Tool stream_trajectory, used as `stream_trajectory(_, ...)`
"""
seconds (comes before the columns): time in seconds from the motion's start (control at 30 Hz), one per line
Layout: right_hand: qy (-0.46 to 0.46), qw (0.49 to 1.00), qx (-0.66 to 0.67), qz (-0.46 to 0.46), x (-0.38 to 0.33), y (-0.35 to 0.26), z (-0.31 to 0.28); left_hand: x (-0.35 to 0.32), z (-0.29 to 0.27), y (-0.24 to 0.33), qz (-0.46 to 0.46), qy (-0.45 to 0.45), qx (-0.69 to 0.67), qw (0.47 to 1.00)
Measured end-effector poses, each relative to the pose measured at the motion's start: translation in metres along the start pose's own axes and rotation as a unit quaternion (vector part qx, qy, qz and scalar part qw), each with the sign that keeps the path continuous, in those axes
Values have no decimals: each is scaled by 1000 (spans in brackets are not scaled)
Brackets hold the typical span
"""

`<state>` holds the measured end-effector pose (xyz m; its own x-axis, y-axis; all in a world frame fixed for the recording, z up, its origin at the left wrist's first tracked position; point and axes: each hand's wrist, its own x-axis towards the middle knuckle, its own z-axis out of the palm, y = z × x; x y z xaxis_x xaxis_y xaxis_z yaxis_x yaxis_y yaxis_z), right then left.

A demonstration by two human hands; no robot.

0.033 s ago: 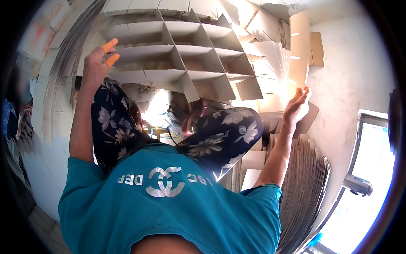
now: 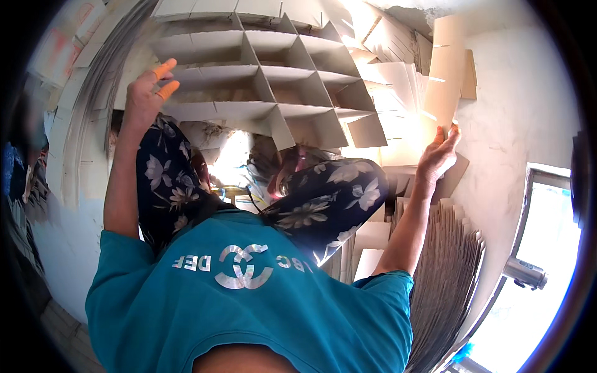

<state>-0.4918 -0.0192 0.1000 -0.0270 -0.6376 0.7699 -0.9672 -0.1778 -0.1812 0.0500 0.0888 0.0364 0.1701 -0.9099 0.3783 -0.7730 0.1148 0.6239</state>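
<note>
A cardboard divider grid (image 2: 273, 74), made of crossed slotted strips with several open cells, sits before my knees. My left hand (image 2: 146, 90), with orange finger covers on its fingertips, is at the grid's left end. Its covered fingers are spread apart, and I see nothing held between them. Out to the right, my right hand (image 2: 439, 155) pinches the lower end of a long slotted cardboard strip (image 2: 445, 74). That strip stands up at a slight tilt, apart from the grid.
Stacked cardboard strips (image 2: 96, 112) line the left side. A tall stack of cardboard sheets (image 2: 441, 267) stands by my right forearm. More light sheets (image 2: 398, 93) lie beyond the grid's right side. A bright window (image 2: 541, 230) is at the far right.
My right hand and the cardboard strip have shifted slightly to the right, and the strip's broad face shows more. My left hand has moved a little rightward.
</note>
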Motion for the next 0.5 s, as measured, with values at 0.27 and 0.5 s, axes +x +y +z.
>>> stream_trajectory(0.27,-346,804,472,103,22,-181,-18,-25,10,4,77,-6,-42,996)
stream_trajectory(0.5,-332,875,338,-101,-16,-254,11,-33,26,-3,4,-59,-106,993)
